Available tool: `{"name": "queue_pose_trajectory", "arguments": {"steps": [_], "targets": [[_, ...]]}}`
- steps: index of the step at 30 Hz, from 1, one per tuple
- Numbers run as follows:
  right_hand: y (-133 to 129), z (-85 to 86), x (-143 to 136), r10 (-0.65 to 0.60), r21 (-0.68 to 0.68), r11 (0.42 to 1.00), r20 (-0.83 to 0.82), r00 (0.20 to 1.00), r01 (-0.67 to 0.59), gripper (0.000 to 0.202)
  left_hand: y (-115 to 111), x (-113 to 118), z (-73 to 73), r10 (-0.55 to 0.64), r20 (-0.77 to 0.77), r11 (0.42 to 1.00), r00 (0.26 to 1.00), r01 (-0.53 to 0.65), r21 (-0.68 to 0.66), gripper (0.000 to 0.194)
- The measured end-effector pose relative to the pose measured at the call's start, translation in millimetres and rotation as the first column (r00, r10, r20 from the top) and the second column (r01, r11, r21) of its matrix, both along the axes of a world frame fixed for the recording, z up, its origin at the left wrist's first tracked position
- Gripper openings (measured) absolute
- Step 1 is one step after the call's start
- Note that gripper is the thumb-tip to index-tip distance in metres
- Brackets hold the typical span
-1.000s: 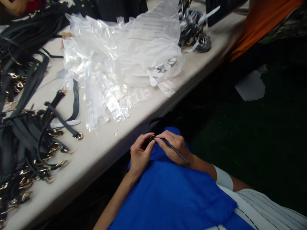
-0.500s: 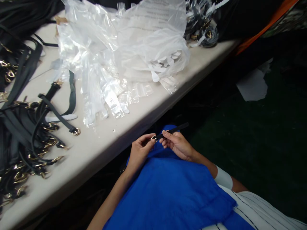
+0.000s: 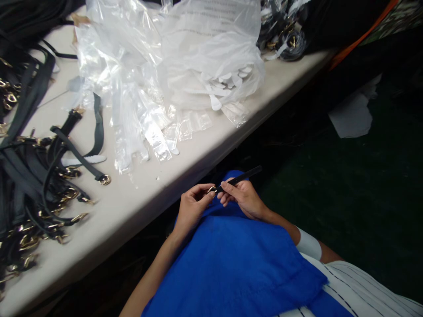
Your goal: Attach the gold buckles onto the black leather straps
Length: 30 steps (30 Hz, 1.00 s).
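Above the blue cloth (image 3: 231, 259) on my lap, I hold a black strap (image 3: 246, 174) with a gold-coloured buckle (image 3: 212, 189) between both hands. My left hand (image 3: 194, 203) pinches the buckle end between thumb and fingers. Close beside it, my right hand (image 3: 243, 197) grips the strap between thumb and curled fingers, and the strap's free end sticks out to the upper right. Part of the strap is hidden under my fingers.
A pale-covered table (image 3: 145, 198) runs diagonally on the left. Many black straps with gold buckles (image 3: 36, 189) are heaped there. Clear plastic sleeves (image 3: 142, 114) and a translucent bag (image 3: 211, 57) with white strips lie behind. White paper (image 3: 352, 116) lies on the dark floor.
My right hand has shifted slightly left along the strap, nearer the buckle. My left hand keeps its pinch. The view has moved a little.
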State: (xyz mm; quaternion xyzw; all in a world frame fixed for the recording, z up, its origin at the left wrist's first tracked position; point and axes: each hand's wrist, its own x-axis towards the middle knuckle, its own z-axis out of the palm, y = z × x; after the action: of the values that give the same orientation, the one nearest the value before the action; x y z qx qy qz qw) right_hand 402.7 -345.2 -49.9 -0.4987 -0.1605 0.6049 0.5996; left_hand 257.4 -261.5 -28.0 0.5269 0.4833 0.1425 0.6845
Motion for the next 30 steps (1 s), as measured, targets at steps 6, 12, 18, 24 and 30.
{"name": "queue_pose_trajectory", "arguments": {"steps": [6,12,18,24,30], "targets": [[-2,0.8,-4,-0.022,0.042,0.999,0.169,0.985,0.015,0.033,-7,-2,-3.4,0.010,-0.035,0.981,0.999,-0.003,0.195,0.027],[-10,-1.5,-13,-0.082,0.105,0.993,0.334,0.939,0.050,0.026,-24,-3,-10.2,0.040,-0.074,0.818,0.996,0.010,0.575,0.016],[-20,1.2,-18,-0.126,0.206,0.978,0.517,0.846,0.020,0.013,-31,-1,-11.6,0.026,-0.009,0.619,1.000,-0.009,0.786,0.017],[-19,11.2,-18,-0.225,0.373,0.927,0.647,0.729,-0.046,0.006,-33,-3,-10.1,0.063,0.026,0.543,0.998,-0.056,0.838,0.018],[-18,5.1,-19,-0.226,0.428,0.900,0.612,0.758,-0.078,0.009,-35,-4,-6.8,0.087,0.039,0.555,0.995,-0.081,0.828,0.016]]}}
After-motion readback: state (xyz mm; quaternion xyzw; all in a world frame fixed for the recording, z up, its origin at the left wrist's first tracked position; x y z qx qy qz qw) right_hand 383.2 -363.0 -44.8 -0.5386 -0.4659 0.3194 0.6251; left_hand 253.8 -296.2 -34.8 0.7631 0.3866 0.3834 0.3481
